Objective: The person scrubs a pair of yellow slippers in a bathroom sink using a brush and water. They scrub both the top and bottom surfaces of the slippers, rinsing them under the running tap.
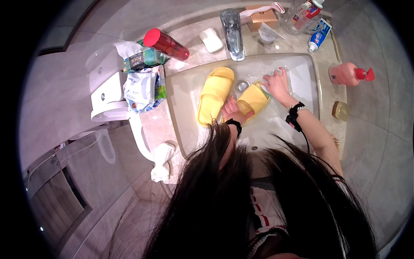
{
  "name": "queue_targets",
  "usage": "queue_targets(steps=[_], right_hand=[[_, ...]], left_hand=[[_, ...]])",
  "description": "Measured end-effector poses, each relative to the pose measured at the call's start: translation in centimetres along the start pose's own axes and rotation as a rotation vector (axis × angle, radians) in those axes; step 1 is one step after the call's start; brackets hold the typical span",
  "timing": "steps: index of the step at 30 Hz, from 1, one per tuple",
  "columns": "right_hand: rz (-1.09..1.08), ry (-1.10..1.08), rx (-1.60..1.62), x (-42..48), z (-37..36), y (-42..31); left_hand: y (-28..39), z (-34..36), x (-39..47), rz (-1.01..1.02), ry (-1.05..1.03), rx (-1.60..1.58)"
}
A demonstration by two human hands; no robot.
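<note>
Two yellow slide slippers lie in a white washbasin [304,123] with water in it. The left slipper [215,92] rests sole down and nothing touches it except perhaps my left fingertips, which lie close by. My left hand [235,112] grips the right slipper [254,97] at its heel end, thumb across the footbed. At that slipper's toe, my right hand [277,84] pinches a small pale object [264,86], mostly hidden by the fingers; its kind is unclear. A round metal drain plug [243,85] shows between the slippers.
Behind the basin stand a faucet [233,35], white soap [211,40], a red bottle [166,44] and a toothpaste tube [319,35]. A pink pump bottle [344,74] is right; tissues [142,60] and a white cloth [163,162] are left. Dark hair hangs over the front edge.
</note>
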State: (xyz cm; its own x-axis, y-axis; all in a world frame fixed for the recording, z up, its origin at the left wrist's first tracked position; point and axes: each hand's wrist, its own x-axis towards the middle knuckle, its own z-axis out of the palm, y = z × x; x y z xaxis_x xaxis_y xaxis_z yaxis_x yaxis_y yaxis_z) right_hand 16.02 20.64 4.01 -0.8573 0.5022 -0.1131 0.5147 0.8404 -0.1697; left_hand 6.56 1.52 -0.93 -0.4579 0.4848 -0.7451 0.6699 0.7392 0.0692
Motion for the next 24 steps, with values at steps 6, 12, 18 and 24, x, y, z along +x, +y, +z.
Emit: queue_targets(steps=[6,12,18,24], right_hand=[[-0.009,-0.156,-0.029,-1.6,0.0,-0.5],[0.027,-0.038,-0.020,0.6,0.0,-0.1],[0.024,-0.172,0.001,-1.2,0.1,0.7],[-0.035,-0.006,-0.076,0.2,1.1,-0.2]], left_hand=[[-0.4,0.2,0.3,-0.022,-0.034,-0.045],[0.0,-0.1,0.4,-0.002,-0.016,-0.045],[0.3,-1.2,0.1,-0.026,-0.087,-0.057],[-0.1,-0.1,0.3,-0.007,0.007,-0.051]])
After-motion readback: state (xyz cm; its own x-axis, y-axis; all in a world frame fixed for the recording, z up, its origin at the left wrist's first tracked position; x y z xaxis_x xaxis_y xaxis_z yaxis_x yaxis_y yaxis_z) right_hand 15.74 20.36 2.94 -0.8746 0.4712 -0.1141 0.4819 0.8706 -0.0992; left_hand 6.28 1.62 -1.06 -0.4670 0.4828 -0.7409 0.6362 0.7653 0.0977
